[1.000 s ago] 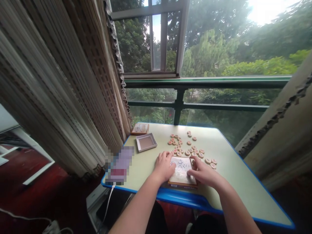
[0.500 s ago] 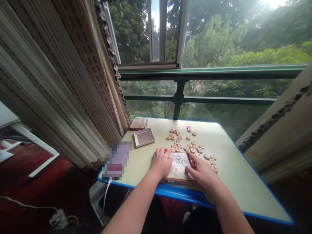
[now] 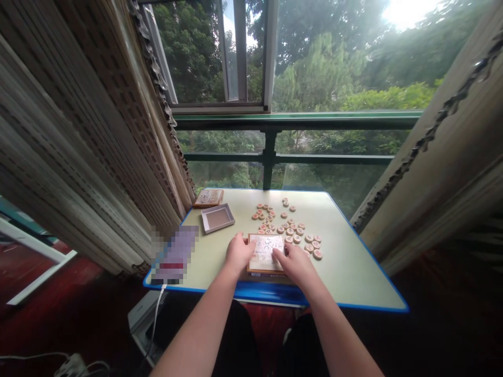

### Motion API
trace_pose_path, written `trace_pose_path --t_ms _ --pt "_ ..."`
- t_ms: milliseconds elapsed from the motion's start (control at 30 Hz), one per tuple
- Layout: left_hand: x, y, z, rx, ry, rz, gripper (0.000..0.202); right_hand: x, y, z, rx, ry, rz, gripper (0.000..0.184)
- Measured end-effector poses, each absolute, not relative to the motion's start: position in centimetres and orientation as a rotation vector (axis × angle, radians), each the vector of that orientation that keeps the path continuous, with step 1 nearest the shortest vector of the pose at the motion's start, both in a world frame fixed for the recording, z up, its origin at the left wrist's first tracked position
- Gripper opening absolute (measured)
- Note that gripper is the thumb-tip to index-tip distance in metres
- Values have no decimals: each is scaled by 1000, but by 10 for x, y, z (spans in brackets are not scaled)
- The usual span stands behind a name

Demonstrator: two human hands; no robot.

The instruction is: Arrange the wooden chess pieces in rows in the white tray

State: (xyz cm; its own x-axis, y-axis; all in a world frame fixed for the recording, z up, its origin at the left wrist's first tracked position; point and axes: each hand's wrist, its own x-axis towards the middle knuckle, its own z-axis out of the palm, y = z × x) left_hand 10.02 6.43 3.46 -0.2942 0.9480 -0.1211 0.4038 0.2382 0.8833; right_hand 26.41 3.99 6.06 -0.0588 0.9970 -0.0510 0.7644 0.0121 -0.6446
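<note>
A flat cardboard box (image 3: 266, 252) with a printed, pale lid and brown edges lies near the table's front edge. My left hand (image 3: 239, 254) grips its left side, with the thumb along the edge. On the opposite side my right hand (image 3: 296, 263) closes round the edge, its thumb on the lid. Just beyond the box, several round wooden Chinese chess pieces (image 3: 290, 231) with red or dark characters are scattered. Some near my right hand are partly hidden. My fingertips under the box's sides do not show.
At the table's left lie an open, shallow box tray (image 3: 217, 218) and another printed box (image 3: 209, 197). A blurred phone-like object (image 3: 173, 257) with a white cable (image 3: 157, 306) sits at the left corner. Curtains (image 3: 78, 131) flank the window. A green railing (image 3: 298, 121) runs behind the table.
The view has turned slightly to the right. My fingers have moved from the box's far corners to its left and right sides, and now hold it there.
</note>
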Motion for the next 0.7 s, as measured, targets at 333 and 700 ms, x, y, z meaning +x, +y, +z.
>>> trace_pose_path --t_ms 333,700 --pt "105 51 50 636 1063 1224 26 272 37 53 -1332 -1293 1293 35" --pt "182 99 51 446 902 1215 21 347 79 74 -1260 -1120 1304 31"
